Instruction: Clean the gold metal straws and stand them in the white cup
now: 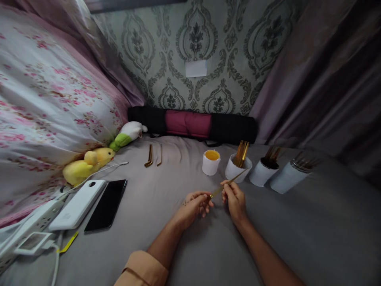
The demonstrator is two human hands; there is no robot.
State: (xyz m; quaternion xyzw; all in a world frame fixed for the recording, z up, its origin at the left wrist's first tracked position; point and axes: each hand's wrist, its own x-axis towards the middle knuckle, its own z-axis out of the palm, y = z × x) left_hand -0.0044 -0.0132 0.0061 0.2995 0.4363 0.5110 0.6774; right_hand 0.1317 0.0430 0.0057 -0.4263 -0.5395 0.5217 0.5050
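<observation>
A slender gold straw (218, 190) slants up to the right between my two hands, in front of the white containers. My left hand (195, 206) is closed on its lower end, with the fingers curled. Further up its length, my right hand (234, 198) pinches it between thumb and fingers. Just beyond my right hand stands a white cup (230, 171) with several gold straws (241, 155) upright in it. To its left is a white cup (210, 165) that is yellow inside.
Two more white containers (258, 176) (287, 180) holding thin dark sticks stand at right. Bent gold straws (149, 155) lie on the grey sheet (175, 178). At left are a black phone (107, 204), a white power bank (77, 204), a power strip (32, 228) and plush toys (89, 163).
</observation>
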